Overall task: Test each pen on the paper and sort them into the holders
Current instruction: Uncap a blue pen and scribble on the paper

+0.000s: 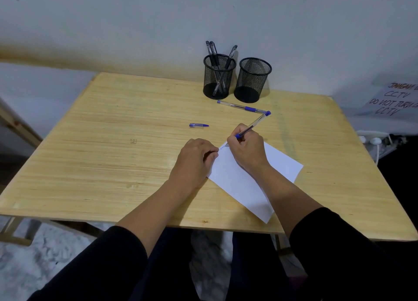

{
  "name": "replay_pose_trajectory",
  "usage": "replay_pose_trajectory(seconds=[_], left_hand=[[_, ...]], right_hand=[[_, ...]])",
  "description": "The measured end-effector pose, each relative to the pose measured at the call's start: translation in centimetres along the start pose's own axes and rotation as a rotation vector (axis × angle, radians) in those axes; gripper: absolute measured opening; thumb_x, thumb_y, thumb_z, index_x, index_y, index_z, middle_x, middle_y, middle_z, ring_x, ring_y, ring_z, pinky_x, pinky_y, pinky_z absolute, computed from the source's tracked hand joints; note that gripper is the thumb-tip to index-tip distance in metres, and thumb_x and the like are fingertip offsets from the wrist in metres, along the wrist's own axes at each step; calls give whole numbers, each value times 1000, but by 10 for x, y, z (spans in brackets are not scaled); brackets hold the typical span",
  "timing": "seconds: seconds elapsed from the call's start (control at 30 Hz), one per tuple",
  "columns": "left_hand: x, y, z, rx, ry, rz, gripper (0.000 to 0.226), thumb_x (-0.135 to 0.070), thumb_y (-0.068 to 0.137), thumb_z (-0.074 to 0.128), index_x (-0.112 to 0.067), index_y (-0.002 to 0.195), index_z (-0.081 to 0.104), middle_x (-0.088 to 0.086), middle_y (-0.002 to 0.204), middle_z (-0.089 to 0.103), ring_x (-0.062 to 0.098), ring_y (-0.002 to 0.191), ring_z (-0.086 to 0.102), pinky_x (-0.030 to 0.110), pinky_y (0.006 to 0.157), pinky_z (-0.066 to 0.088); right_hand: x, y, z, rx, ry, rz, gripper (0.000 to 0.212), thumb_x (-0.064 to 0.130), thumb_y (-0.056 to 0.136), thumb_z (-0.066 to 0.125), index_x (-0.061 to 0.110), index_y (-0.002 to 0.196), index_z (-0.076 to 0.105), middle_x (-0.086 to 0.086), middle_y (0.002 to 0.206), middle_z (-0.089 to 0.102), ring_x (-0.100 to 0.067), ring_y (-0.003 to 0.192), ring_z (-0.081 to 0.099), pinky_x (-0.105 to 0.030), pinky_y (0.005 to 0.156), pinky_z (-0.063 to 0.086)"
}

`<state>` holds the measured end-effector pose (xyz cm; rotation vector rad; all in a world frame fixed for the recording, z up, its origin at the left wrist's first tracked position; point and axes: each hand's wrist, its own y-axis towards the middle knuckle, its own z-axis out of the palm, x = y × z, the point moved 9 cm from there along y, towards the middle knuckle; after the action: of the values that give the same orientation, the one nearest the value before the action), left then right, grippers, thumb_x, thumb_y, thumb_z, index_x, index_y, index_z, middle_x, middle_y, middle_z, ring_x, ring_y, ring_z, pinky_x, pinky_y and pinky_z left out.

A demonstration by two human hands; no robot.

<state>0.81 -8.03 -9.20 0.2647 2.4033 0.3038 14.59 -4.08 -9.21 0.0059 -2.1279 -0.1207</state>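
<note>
My right hand [247,148] grips a blue pen [256,123] with its tip on the far corner of a white paper [239,183], where small blue marks show. My left hand [195,157] rests on the paper's left edge with its fingers curled under, holding nothing. A blue pen cap [199,125] lies on the table to the left. Another blue pen [241,107] lies in front of two black mesh holders. The left holder [219,76] has three black pens in it. The right holder [253,80] looks empty.
The wooden table [113,142] stands against a white wall. To the right, beside the table, a handwritten sign [393,99] and a white power strip [373,141] with a cable are seen. My legs are under the table's near edge.
</note>
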Motion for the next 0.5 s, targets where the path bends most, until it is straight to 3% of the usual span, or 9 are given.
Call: replay_pose_trajectory(seconds=[0.23,0.37,0.5], left_hand=[[2,-1,1,5,-26,-15,16,-15,87,58,-13,98,70,2,102,69,19,102,54,15,83,29],[3,0,0,6,-46,-31,15,-16,86,58,-14,95,70,0,99,69,15,100,55,13,81,29],[9,5,-8,-16,-176,-95,11,-18,85,60,-15,90,69,-2,95,68,10,90,58,11,75,38]], right_hand=[[-1,0,-4,-31,23,15,9,10,86,53,7,78,54,-1,60,50,-13,58,46,-22,55,40],[-10,0,-11,-82,179,90,12,13,88,51,18,77,55,-3,66,56,-18,65,53,-32,61,47],[-9,-2,-14,-53,335,133,6,17,89,56,15,84,58,0,63,58,-11,58,52,-25,55,42]])
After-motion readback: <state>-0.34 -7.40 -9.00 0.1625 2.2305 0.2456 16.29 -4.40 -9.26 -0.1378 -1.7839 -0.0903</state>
